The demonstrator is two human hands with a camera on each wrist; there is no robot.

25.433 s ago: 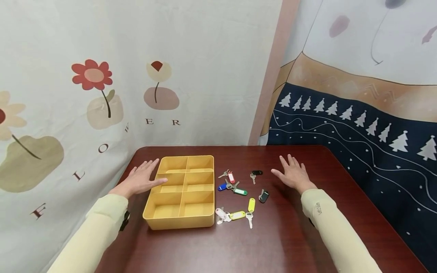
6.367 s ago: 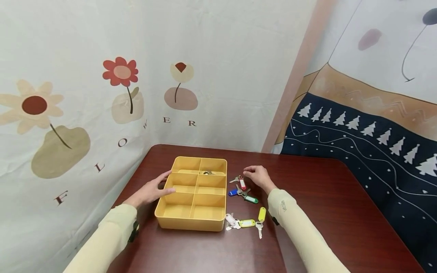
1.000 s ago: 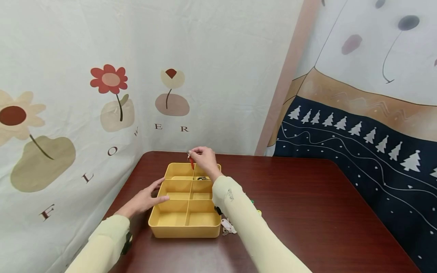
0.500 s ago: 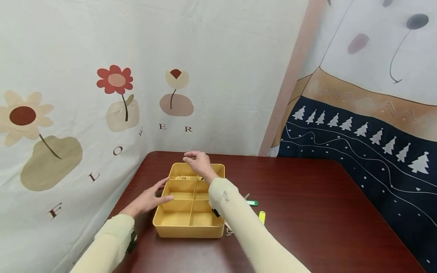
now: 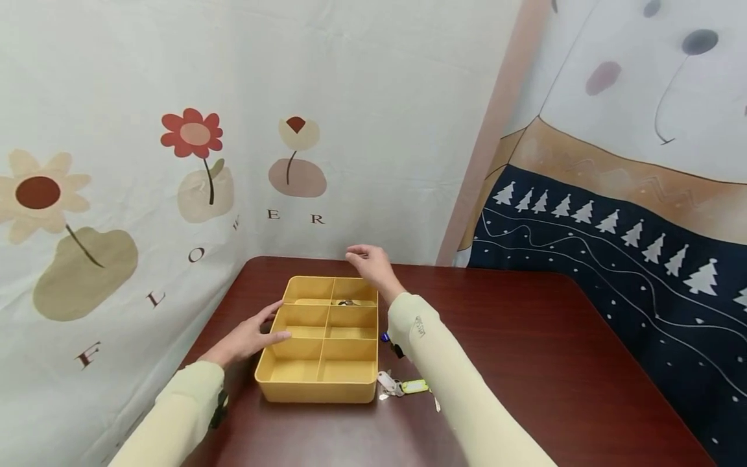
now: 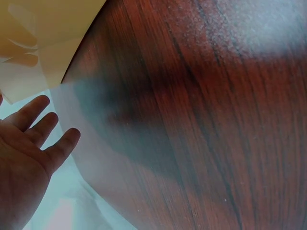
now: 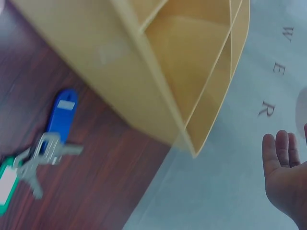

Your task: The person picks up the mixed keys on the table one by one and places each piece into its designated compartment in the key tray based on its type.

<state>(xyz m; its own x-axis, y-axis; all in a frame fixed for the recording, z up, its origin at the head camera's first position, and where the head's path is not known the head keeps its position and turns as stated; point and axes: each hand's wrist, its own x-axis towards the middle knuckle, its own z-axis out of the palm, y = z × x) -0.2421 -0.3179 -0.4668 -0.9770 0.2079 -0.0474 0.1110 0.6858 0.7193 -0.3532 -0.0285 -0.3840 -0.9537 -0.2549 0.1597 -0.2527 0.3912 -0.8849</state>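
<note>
My left hand (image 5: 248,334) rests against the left side of the yellow divided box (image 5: 318,392), its fingers extended. In the left wrist view, its fingers (image 6: 62,146) look straight beside the box wall. Above the back right corner of the box is my right hand (image 5: 373,264), fingers loosely bent and holding nothing. Dark-tagged keys (image 5: 345,303) lie in the back right compartment. The floor of the back left compartment is mostly hidden by its front divider.
Right of the box, keys with a blue tag (image 7: 62,115) and a green tag (image 7: 6,184) lie on the table. Nearer are a white key tag (image 5: 385,381) and a yellow key tag (image 5: 415,386). My right sleeve covers part of this group. A curtain (image 5: 373,130) hangs behind the table.
A second ago my right hand held the red-tagged key over the back left compartment. It has let go and moved right. Earlier, the black-tagged keys left the table. My left hand stays at the box.
</note>
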